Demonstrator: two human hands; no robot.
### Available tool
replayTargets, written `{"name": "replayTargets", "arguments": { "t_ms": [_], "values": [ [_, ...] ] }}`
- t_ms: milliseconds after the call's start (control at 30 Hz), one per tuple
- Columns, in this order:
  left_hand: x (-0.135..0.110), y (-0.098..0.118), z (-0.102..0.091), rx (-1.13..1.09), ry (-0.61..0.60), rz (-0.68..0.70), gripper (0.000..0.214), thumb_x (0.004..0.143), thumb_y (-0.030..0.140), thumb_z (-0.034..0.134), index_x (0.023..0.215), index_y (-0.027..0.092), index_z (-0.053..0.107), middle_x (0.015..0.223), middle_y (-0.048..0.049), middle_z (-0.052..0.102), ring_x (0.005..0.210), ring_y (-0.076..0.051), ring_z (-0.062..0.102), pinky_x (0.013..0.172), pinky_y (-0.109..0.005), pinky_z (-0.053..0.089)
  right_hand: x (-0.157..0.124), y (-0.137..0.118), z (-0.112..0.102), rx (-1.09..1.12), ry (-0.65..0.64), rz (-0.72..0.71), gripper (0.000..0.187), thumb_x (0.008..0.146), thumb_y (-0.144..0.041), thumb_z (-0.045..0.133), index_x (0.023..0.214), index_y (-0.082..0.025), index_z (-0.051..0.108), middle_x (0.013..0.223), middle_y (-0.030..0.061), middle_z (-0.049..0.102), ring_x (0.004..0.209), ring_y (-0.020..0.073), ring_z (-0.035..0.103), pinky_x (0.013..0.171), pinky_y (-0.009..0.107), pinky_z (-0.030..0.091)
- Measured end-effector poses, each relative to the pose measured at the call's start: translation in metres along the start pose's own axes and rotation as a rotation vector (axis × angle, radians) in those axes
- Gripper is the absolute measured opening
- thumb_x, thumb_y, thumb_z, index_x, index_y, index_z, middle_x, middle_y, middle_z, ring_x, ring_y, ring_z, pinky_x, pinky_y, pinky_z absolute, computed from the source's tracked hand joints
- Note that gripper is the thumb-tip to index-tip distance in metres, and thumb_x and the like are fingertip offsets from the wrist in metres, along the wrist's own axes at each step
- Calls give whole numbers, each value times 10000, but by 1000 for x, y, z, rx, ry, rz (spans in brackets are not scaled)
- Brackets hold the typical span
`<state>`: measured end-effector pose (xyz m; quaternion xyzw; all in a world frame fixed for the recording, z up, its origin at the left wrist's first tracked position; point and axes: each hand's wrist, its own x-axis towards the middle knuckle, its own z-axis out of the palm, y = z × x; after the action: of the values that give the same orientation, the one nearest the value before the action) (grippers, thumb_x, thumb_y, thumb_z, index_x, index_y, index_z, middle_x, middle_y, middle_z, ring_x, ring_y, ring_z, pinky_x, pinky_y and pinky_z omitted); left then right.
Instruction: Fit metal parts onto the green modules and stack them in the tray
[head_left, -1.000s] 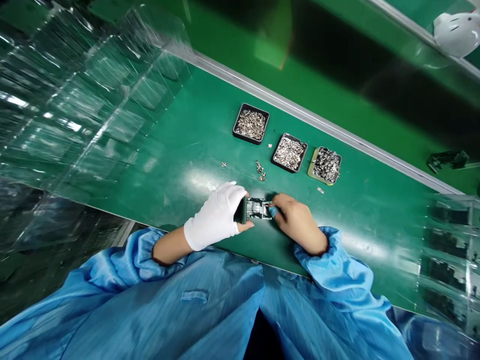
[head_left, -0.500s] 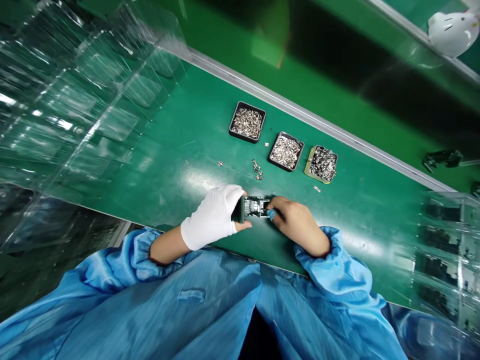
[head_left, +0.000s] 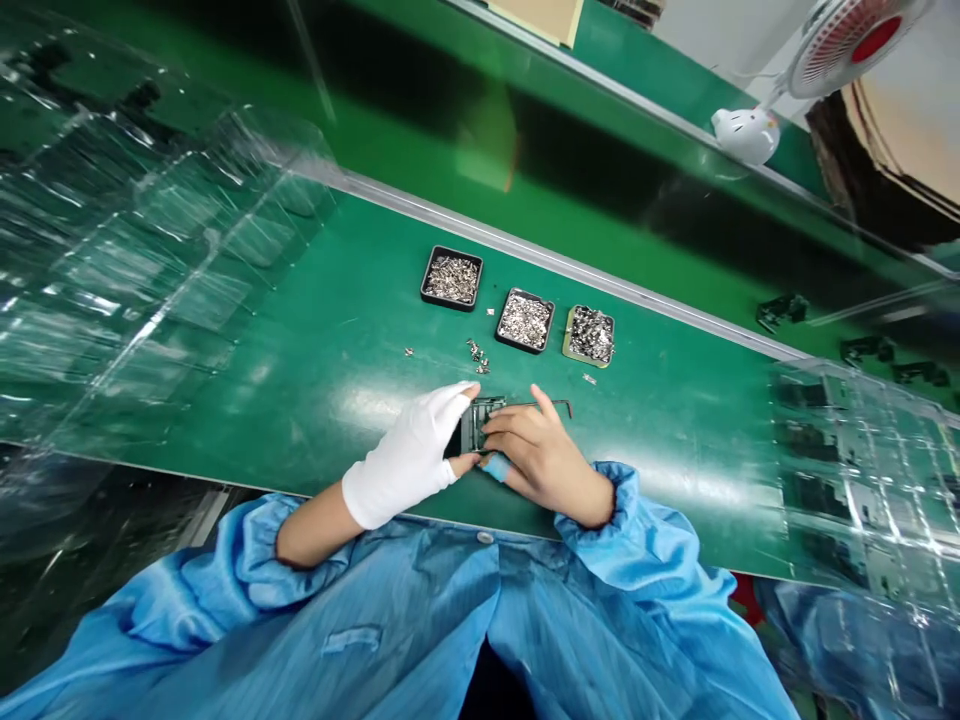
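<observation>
My left hand [head_left: 409,452], in a white fingerless-tip glove, is closed around a dark green block-like plastic part [head_left: 477,425] with fine slots and ridges. My right hand [head_left: 536,450], bare with a blue wrap on one digit, bends its fingers over the part's right side and presses on it. One right finger is lifted. From behind that hand a thin dark rod with a bent end [head_left: 562,403] points right; its other end is partly hidden. Small silvery metal pieces [head_left: 478,357] lie loose just beyond the part.
Three small trays of silvery metal pieces stand at the back: a black left tray [head_left: 451,306], a black middle tray [head_left: 520,346] and a yellowish right tray [head_left: 568,340]. Clear plastic trays [head_left: 187,270] are stacked left, others with dark parts [head_left: 862,470] right. A fan [head_left: 847,50] stands upper right.
My right hand has moved from the part's right end onto its side, fingers now over it. The bent rod has come into view. My head view has shifted, showing more at the right.
</observation>
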<state>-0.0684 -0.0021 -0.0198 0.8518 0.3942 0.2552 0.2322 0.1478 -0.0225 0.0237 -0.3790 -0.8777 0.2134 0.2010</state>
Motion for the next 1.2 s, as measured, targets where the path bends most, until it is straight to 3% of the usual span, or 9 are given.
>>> {"name": "replayTargets", "arguments": {
  "t_ms": [67,167,333,500,633,733,933,1033,1200],
  "values": [
    [2,1,1,21,-33,13,626,771,332,655,1310,112,427,1246,-199,564,1162,-343,563,965,-488,490,-8,16,-8,2,77,68,193,954,-281,463,1053,-238,623,1085,56,656,1073,216,573,1082,469,312],
    [4,2,1,51,-40,26,601,779,335,637,1291,85,446,1234,-211,570,1146,-342,570,944,-486,501,-23,59,-19,-160,286,426,203,932,-220,436,991,-193,629,955,91,650,917,239,596,836,396,476],
    [2,-1,-3,10,-7,41,647,766,383,634,1318,112,434,1273,-194,559,1182,-327,551,978,-476,479,-38,109,-22,-343,219,597,175,860,-153,438,885,-158,611,857,114,599,831,265,566,765,399,471],
    [-1,10,-16,-7,249,61,319,874,360,513,1100,151,596,1074,-127,667,1012,-252,633,874,-396,514,-22,64,-22,-16,348,497,114,887,-237,497,843,-203,596,898,72,641,832,219,598,772,363,486],
    [6,28,-20,2,104,116,277,924,316,432,833,186,658,789,-57,689,738,-188,646,676,-309,505,-2,2,-9,467,288,321,120,911,-327,543,934,-229,608,883,37,662,761,168,630,668,290,512],
    [10,36,-16,-8,60,130,295,926,327,433,792,176,648,712,-45,657,664,-177,618,598,-285,471,7,-21,6,599,284,192,147,931,-344,537,988,-240,624,921,47,659,819,169,635,712,300,523],
    [9,28,-16,79,210,84,302,911,229,434,658,189,595,657,-34,638,635,-163,590,598,-283,448,11,-10,16,455,380,245,81,918,-275,550,899,-235,618,871,36,664,793,172,628,682,298,504],
    [12,15,-14,-75,230,-61,193,888,276,471,839,183,634,851,-59,682,817,-184,634,735,-315,510,14,0,15,245,388,272,86,906,-259,538,871,-234,613,870,41,649,819,195,608,744,344,491],
    [21,-5,-2,-422,57,-209,262,841,240,513,1078,164,598,1118,-73,669,1065,-189,618,969,-359,485,23,11,26,72,314,218,90,866,-184,506,867,-226,585,949,65,626,921,229,572,819,396,446]
  ]
}}
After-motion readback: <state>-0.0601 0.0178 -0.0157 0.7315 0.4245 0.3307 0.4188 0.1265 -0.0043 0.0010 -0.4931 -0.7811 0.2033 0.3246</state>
